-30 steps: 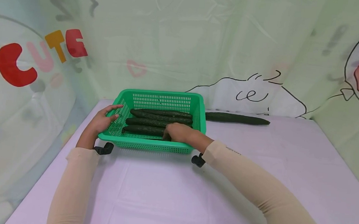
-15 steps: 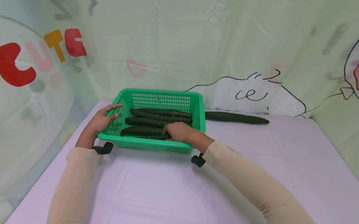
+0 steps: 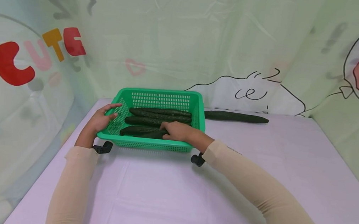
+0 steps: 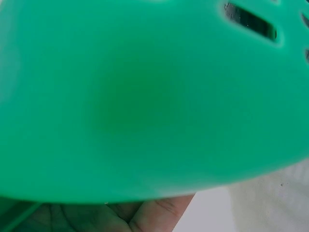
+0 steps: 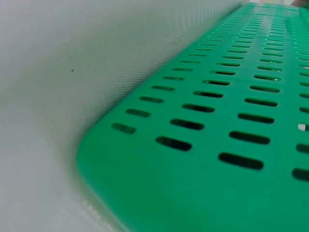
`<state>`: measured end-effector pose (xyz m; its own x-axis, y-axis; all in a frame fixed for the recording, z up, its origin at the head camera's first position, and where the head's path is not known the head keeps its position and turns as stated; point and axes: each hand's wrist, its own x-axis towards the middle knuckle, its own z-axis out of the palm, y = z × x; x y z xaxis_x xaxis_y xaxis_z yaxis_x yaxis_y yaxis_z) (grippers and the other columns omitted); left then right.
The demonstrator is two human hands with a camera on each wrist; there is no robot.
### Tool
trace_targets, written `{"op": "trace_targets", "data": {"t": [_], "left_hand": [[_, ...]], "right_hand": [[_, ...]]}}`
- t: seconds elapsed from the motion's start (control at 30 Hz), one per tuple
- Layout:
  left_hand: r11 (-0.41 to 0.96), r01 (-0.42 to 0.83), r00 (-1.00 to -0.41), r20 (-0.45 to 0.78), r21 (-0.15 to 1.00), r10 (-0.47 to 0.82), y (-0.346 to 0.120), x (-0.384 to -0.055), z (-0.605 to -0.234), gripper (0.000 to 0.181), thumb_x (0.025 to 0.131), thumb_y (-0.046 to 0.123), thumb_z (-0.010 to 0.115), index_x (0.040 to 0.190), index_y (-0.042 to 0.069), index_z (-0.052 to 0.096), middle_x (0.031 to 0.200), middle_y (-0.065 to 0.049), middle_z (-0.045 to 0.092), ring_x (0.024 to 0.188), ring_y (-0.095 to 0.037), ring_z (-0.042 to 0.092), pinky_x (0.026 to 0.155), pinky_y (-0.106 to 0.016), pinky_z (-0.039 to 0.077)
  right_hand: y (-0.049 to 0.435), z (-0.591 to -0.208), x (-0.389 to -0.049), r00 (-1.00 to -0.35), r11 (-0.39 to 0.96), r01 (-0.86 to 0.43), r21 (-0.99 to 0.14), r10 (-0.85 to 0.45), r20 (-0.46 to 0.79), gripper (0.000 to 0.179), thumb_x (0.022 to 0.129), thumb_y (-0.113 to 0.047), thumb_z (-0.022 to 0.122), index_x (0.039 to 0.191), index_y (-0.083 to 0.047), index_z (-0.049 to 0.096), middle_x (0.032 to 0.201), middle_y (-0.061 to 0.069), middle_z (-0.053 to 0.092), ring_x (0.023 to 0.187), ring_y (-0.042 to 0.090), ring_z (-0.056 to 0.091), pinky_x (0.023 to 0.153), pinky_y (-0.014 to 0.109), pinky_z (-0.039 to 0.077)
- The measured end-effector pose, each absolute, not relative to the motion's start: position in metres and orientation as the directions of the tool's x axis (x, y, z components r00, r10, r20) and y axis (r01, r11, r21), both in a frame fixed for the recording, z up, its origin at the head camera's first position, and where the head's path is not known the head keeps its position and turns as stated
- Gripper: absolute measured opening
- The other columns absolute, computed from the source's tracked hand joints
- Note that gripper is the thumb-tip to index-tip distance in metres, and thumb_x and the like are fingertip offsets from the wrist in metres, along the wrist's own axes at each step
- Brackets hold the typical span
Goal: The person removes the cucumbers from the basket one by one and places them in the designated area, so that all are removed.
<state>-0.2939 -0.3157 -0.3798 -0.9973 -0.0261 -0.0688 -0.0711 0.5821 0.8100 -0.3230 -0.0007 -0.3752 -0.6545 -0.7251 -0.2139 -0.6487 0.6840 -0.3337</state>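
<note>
In the head view, a green plastic basket (image 3: 151, 141) stands on the table with several dark green cucumbers lying crosswise in it. My left hand (image 3: 99, 121) holds the basket's left rim, its index finger and thumb reaching over the edge. Inside the basket, my right hand (image 3: 177, 131) grips the right end of the front cucumber (image 3: 153, 134), which lies against the cucumber (image 3: 133, 130) behind it. The front rim hides part of that front one. Slotted basket wall (image 5: 193, 145) fills much of the right wrist view. Smooth green plastic covers most of the left wrist view.
Another long cucumber (image 3: 236, 117) lies on the table, right of the basket along the back. The pale lilac table (image 3: 160, 188) is bounded by a printed curtain (image 3: 173, 36) at the back and sides.
The front cucumber has come up from behind the front rim and shows more. My right hand has shifted slightly left with it. The left hand stays at the basket rim.
</note>
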Motion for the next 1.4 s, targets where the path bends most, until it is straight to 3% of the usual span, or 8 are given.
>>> {"op": "trace_targets", "data": {"t": [0.4, 0.57, 0.73, 0.97, 1.17, 1.4], "left_hand": [[0.599, -0.075, -0.997, -0.074, 0.797, -0.027, -0.3161, -0.2932, -0.3788, 0.051, 0.105, 0.023, 0.047, 0.154, 0.027, 0.035, 0.167, -0.010, 0.011, 0.152, -0.040, 0.012, 0.117, -0.066, 0.019], [0.596, -0.078, -0.997, -0.077, 0.799, -0.027, -0.3161, -0.2925, -0.3790, 0.051, 0.105, 0.024, 0.047, 0.154, 0.029, 0.035, 0.167, -0.009, 0.011, 0.152, -0.041, 0.010, 0.117, -0.067, 0.018], [0.592, -0.075, -0.997, -0.071, 0.802, -0.030, -0.3163, -0.2932, -0.3794, 0.051, 0.105, 0.023, 0.047, 0.154, 0.028, 0.035, 0.167, -0.009, 0.012, 0.152, -0.041, 0.012, 0.117, -0.066, 0.019], [0.587, -0.074, -0.997, -0.069, 0.806, -0.031, -0.3161, -0.2935, -0.3797, 0.051, 0.105, 0.022, 0.047, 0.154, 0.026, 0.036, 0.166, -0.010, 0.012, 0.152, -0.040, 0.013, 0.117, -0.065, 0.019], [0.592, -0.071, -0.997, -0.062, 0.803, -0.035, -0.3157, -0.2936, -0.3802, 0.050, 0.105, 0.022, 0.047, 0.154, 0.026, 0.036, 0.166, -0.010, 0.013, 0.152, -0.040, 0.012, 0.118, -0.065, 0.018], [0.582, -0.081, -0.997, -0.071, 0.809, -0.039, -0.3155, -0.2934, -0.3802, 0.050, 0.105, 0.025, 0.048, 0.154, 0.030, 0.036, 0.167, -0.009, 0.012, 0.152, -0.041, 0.013, 0.117, -0.066, 0.020]], "right_hand": [[0.0004, -0.3720, -0.3214, -0.651, 0.661, -0.663, -0.351, -0.741, -0.166, 0.034, 0.100, -0.025, 0.054, 0.130, -0.010, 0.053, 0.124, 0.015, 0.058, 0.084, 0.019, 0.054, 0.083, 0.036, 0.049], [0.0012, -0.3721, -0.3190, -0.646, 0.646, -0.697, -0.312, -0.754, -0.118, 0.041, 0.097, -0.032, 0.064, 0.133, -0.018, 0.052, 0.126, 0.014, 0.054, 0.108, 0.023, 0.059, 0.090, 0.040, 0.054], [0.0022, -0.3700, -0.3171, -0.632, 0.627, -0.711, -0.318, -0.768, -0.102, 0.045, 0.093, -0.025, 0.070, 0.135, -0.024, 0.053, 0.129, 0.012, 0.055, 0.123, 0.026, 0.057, 0.092, 0.041, 0.054], [0.0028, -0.3714, -0.3185, -0.596, 0.586, -0.759, -0.283, -0.801, -0.059, 0.040, 0.094, -0.029, 0.068, 0.132, -0.023, 0.057, 0.136, 0.005, 0.061, 0.122, 0.024, 0.060, 0.097, 0.041, 0.052], [0.0032, -0.3716, -0.3180, -0.605, 0.595, -0.763, -0.253, -0.795, -0.045, 0.038, 0.096, -0.032, 0.065, 0.132, -0.021, 0.058, 0.136, 0.006, 0.061, 0.116, 0.023, 0.063, 0.089, 0.040, 0.055], [0.0027, -0.3701, -0.3165, -0.633, 0.623, -0.750, -0.221, -0.773, -0.033, 0.037, 0.099, -0.027, 0.062, 0.132, -0.013, 0.058, 0.132, 0.008, 0.063, 0.112, 0.023, 0.065, 0.089, 0.038, 0.056]]}}
